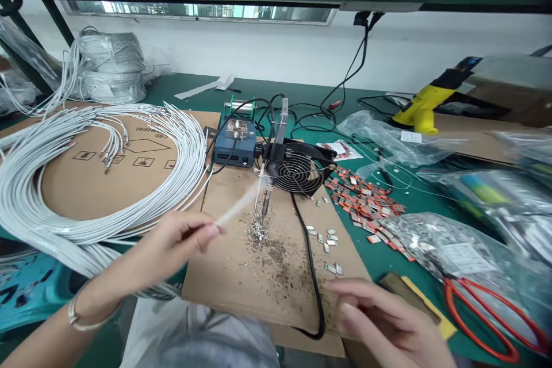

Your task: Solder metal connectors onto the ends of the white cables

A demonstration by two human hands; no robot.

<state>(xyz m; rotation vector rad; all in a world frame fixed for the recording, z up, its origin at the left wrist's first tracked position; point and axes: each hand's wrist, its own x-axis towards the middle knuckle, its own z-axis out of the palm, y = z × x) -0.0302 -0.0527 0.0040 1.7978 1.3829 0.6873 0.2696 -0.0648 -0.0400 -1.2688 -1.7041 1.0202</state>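
Observation:
Between the thumb and fingers of my left hand [190,233] is a white cable [239,205], blurred along its length. Its far end points up and right to a soldering iron [273,169] clamped upright on a stand, and I cannot tell whether they touch. Below the iron's tip lies a heap of silvery solder bits [257,232] on a cardboard sheet [224,270]. My right hand [383,322] hovers at the cardboard's lower right, thumb and forefinger apart, with nothing seen in it. Just beyond it are several small metal pieces [333,268].
A large coil of white cables [181,195] covers the left side. Behind the iron stand a blue control box [235,146], a solder spool [240,107] and a black fan [299,171]. Orange-and-silver parts [366,204], red-handled scissors [483,305] and a yellow heat gun [431,100] lie right.

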